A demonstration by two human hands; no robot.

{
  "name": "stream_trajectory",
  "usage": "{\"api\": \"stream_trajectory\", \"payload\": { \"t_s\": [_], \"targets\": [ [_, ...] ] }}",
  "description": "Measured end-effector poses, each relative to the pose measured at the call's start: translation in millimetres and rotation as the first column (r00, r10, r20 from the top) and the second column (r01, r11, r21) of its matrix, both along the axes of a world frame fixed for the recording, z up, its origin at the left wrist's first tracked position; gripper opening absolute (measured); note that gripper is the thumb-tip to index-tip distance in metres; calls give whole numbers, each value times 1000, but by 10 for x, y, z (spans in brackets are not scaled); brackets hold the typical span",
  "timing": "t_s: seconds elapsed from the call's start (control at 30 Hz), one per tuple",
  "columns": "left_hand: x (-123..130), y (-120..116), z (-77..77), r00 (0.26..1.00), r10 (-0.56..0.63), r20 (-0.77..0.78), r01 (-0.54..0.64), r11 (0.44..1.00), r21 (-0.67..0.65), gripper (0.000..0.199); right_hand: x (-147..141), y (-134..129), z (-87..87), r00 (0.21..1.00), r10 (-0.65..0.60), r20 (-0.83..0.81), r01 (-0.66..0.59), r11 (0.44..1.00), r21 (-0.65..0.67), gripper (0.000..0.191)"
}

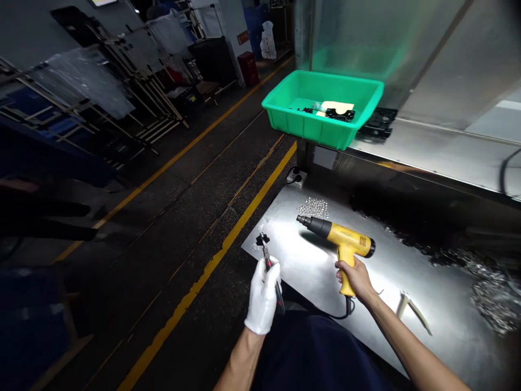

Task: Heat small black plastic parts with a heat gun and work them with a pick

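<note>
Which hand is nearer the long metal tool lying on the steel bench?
Right hand: it grips the yellow heat gun just left of the long metal tool. The gloved left hand is much farther left, holding pliers.

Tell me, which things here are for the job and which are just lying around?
For the job: white-gloved left hand, pliers, small black part, right hand, yellow heat gun.

Lying around: green plastic tray, pile of shiny metal bits, steel table, power strip.
</note>
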State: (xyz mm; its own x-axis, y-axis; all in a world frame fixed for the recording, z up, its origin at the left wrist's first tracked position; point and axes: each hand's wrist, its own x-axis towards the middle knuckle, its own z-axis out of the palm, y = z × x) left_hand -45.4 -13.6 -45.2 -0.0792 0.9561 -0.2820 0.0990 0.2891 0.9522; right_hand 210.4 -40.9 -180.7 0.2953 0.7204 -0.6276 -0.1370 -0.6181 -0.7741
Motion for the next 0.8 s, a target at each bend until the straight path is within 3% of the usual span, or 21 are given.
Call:
{"api": "stream_trajectory", "payload": {
  "t_s": [0.1, 0.17, 0.3, 0.43, 0.57, 0.67, 0.8],
  "targets": [
    [-129, -8, 33, 970, -64, 233, 87, 992, -93, 36, -387, 241, -337, 996, 84, 36, -82, 994, -74, 22],
    [-218, 8, 52, 955, -94, 281, 126, 987, -100, 37, -617, 379, -518, 988, 138, 73, -129, 985, -112, 25],
    [-372, 74, 84, 956, -183, 228, 208, 974, -89, 41, -913, 610, -766, 952, 231, 203, -201, 967, -158, 29],
    [-456, 172, 130, 944, -323, 69, 328, 942, -70, 43, -996, 749, -832, 860, 330, 390, -272, 942, -197, 32],
    [-445, 241, 154, 904, -421, -75, 422, 907, 0, 39, -938, 707, -743, 734, 427, 528, -379, 903, -203, 32],
    [-373, 238, 150, 878, -459, -137, 467, 883, 39, 37, -699, 487, -645, 662, 429, 615, -431, 889, -156, 32],
    [-194, 164, 130, 850, -504, -154, 518, 853, 63, 32, -111, -31, -573, 575, 318, 753, -319, 936, -152, 36]
  ]
}}
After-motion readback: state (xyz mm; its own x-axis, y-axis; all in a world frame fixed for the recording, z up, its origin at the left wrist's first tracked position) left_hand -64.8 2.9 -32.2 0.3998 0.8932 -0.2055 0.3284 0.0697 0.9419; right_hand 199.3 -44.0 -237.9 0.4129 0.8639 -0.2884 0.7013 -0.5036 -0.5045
